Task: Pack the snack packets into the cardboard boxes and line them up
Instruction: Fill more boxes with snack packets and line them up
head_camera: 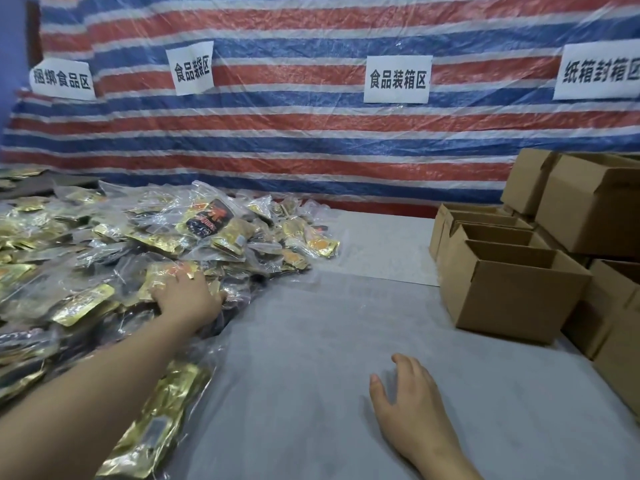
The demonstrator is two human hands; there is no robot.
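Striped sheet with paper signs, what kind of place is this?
Probably a small food-packing workshop: paper signs mark work zones, bagged snack packets are heaped on the grey table, and open cardboard boxes wait in a row.

Gold-and-black snack packets (145, 244) heaped left (clear-bagged); brown cardboard boxes (509, 282) open-topped, rowed at right.

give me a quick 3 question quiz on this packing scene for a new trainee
1. True or false: the nearest box is already full of packets.
2. Which hand is on the packet pile? A) left B) right C) both
3. Fill in: the right hand rests on the grey ____.

Key: 1 false, it is open and no packets show inside. 2 A, the left hand. 3 table.
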